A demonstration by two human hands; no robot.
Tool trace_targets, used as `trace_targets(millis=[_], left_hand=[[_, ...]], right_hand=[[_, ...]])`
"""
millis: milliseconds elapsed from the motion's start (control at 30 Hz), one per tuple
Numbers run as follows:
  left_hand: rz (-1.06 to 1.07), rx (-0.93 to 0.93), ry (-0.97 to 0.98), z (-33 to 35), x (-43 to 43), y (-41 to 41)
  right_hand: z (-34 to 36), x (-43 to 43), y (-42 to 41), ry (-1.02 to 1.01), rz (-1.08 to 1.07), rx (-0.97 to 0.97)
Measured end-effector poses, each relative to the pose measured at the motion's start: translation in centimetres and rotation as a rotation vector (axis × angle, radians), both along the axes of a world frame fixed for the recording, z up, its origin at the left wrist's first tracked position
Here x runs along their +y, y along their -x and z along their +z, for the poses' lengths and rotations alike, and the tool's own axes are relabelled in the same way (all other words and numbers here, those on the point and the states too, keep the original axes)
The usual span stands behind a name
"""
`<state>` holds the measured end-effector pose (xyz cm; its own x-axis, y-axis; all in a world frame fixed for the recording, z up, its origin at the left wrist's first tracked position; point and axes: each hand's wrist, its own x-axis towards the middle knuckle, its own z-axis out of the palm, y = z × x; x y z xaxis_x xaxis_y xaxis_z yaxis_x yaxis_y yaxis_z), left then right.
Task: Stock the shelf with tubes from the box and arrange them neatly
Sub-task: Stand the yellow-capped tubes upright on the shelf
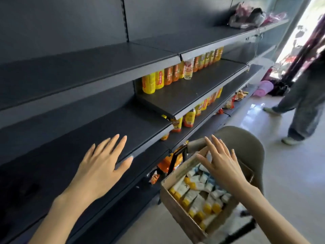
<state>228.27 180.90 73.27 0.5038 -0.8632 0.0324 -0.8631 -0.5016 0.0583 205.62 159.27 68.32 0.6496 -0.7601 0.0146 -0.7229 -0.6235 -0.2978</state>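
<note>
A person's left hand [103, 166] hovers flat and spread-fingered over the bare dark shelf [73, 138] at the left of the aisle, holding nothing, its thumb near the shelf's front edge. Further along the shelving, rows of yellow and orange bottles [159, 80] line the back of a higher bay, with more on the tier below. Lower right, the right hand [223, 166] reaches, fingers extended and likewise gripping nothing, over an open cardboard box [177, 208] packed with white tubes [195, 203] capped in yellow; none has reached the shelf yet. The box appears to rest on a grey-green chair [246, 143] just beside the shelving, though its support is partly hidden. At far right, another person [302, 95] walks across the pale floor. The risk from here looks plain: the box seems tilted on the rounded seat, and a downward push while digging for tubes could tip it and spill the load; loosely pinched tubes may also roll once laid on the smooth shelf.
</note>
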Motion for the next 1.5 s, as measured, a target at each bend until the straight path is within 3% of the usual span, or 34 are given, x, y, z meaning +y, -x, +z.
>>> trace_targets(millis=[300, 600, 867, 1167, 1500], left_hand=[[-0.21, 0.15, -0.18, -7.3, -11.2, -0.2], [-0.446, 0.222, -0.315, -14.3, -19.2, -2.0], [-0.608, 0.191, -0.443, -20.8, -23.5, -1.7], [-0.714, 0.233, -0.398, -25.5, -27.7, 0.0], [-0.79, 0.191, -0.524, -29.8, -27.7, 1.3]], right_hand=[[-9.8, -2.2, 5.5, -0.222, -0.35, 0.032], [-16.2, -2.2, 5.2, -0.304, -0.652, 0.005], [-24.2, -2.1, 1.0, -0.526, -0.774, -0.232], [-34.3, -5.8, 0.2, -0.777, -0.814, 0.05], [-39.6, -8.7, -0.8, -0.758, -0.918, 0.221]])
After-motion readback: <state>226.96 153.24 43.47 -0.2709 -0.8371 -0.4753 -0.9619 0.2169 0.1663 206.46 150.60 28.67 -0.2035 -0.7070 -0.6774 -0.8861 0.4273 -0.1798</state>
